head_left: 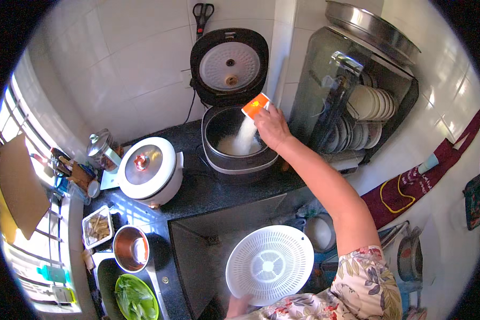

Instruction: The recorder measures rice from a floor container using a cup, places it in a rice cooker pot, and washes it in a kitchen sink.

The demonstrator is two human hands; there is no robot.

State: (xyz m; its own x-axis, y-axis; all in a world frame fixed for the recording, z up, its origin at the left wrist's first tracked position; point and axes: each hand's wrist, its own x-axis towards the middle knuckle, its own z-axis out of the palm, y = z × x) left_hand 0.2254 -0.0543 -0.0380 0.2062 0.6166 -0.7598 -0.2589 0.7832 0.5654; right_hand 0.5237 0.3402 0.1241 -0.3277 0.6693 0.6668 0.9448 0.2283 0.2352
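Observation:
My right hand (273, 126) grips an orange and white cup (256, 105), tipped over the rice cooker (240, 165). White grains, which look like rice (246, 135), stream from the cup onto more white grains in the dark inner pot. The cooker's lid (229, 66) stands upright behind it. Low in the picture, my left hand (238, 306) is blurred and partly cut off at the lower rim of a white plastic colander (269, 265). Its fingers seem to hold that rim.
A white lidded electric pot (150, 170) stands left of the cooker. A steel bowl (131, 248), a tray of food pieces (98, 228) and a green basin of leafy vegetables (137, 298) are at the lower left. A dish cabinet (324, 92) stands right.

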